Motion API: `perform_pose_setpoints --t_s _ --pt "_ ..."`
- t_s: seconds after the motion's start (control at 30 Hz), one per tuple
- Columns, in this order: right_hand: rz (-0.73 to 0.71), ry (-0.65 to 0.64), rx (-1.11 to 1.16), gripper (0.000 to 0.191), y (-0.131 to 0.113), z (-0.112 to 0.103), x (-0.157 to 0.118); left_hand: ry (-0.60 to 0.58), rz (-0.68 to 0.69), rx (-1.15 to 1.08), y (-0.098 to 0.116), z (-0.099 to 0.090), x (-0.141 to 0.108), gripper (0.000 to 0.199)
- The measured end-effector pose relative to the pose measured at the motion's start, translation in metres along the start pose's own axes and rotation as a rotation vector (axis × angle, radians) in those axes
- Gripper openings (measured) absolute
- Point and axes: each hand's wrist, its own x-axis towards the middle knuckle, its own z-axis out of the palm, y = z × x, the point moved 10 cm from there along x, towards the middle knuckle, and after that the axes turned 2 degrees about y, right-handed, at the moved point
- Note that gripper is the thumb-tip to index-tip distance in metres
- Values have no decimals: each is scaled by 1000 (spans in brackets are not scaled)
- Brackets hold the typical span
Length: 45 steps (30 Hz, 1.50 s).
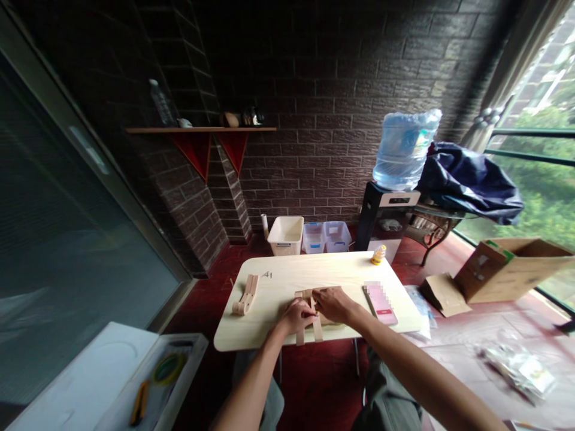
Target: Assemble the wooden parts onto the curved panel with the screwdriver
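Near the front edge of the table lies a tan piece with straps (332,323), leather-like in look and partly covered by my hands. Two of its straps (317,329) hang toward me at the table edge. My left hand (297,316) is on the left side of this piece, its fingers pinched at a strap. From the right, my right hand (333,303) reaches over the piece with curled fingers closed on the strap beside my left fingertips. The exact grip is too small to make out. Another tan strap (247,294), bent up at its near end, lies at the table's left.
On the pale table (278,269) are a phone (381,303) at the right and a small yellow-capped bottle (378,255) at the far right corner. Beyond stand plastic bins (286,233) and a water dispenser (386,215). A white case (179,359) with an orange cutter (139,402) sits lower left.
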Motion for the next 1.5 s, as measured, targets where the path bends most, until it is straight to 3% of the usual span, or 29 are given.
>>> perform_pose_setpoints --t_s 0.5,0.83,1.13,1.5 --pt "76 -52 -36 28 13 8 0 15 1 15 4 -2 -4 15" --pt "46 -9 4 25 5 8 -2 28 -2 27 -3 1 -3 16" --pt "60 -10 -45 23 -2 9 2 53 9 20 2 -3 -4 12" --pt "54 -18 -7 29 7 13 0 -16 -1 50 6 -1 -3 14"
